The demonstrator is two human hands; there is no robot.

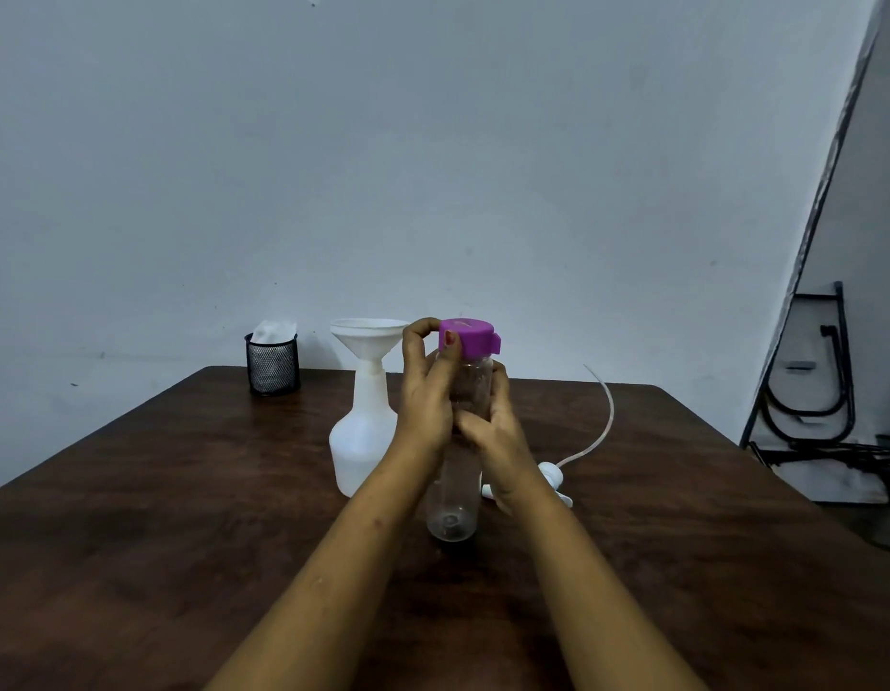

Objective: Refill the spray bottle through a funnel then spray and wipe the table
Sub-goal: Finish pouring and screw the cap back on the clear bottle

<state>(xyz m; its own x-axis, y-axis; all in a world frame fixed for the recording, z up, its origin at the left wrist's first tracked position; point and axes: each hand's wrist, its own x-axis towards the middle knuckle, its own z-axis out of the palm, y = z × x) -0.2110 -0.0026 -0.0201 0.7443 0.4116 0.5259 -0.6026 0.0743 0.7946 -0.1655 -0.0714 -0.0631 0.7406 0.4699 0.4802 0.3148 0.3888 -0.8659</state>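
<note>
Left hand [425, 391] raised at the top of a clear bottle [455, 491], thumb and fingers curled onto the side of its purple cap [468, 336]; grip closed on the cap's rim. Right hand [492, 431] wrapped round the bottle's mid-body, fingers closed on it. Bottle held upright in the middle of a dark wooden table [133, 516]; base possibly just clear of the tabletop, hard to judge from this angle. Contents not discernible through the clear wall.

Just left of the hands: one white spray bottle [360, 441], head removed, standing upright on the table, one white funnel [368, 341] seated in its neck. Behind the right wrist: one white spray head [552, 478] lying on the table, its thin dip tube [605, 416] curving up and away to the right.

Far left corner: one black mesh cup [272, 364] holding white tissue or cloth [273, 330].

Count: two bottles, one funnel, one spray head, one mesh cup.
</note>
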